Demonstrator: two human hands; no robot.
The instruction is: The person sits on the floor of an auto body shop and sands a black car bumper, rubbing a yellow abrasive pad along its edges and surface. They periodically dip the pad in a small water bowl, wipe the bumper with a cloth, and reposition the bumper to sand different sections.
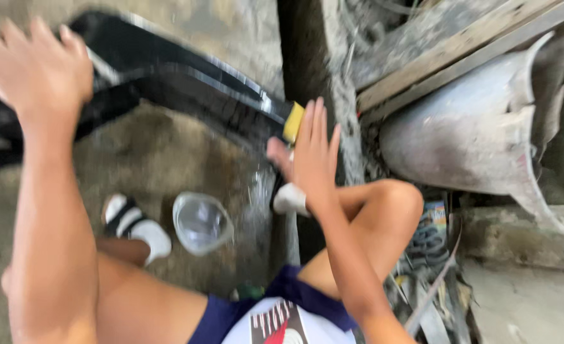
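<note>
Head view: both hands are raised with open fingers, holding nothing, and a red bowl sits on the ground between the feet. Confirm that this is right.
One detail is wrong: the bowl is clear, not red. The head view shows it on the ground between the feet, with the left hand and the right hand raised, fingers open and empty, though the picture is blurred.

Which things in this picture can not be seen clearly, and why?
- Head view, left hand: motion blur; contact with the black panel unclear.
- Right hand: open, blurred; covers part of the yellow piece.
- Clear bowl: contents unreadable through blur.
- Grey curved sheet: cut by the right edge.
</note>
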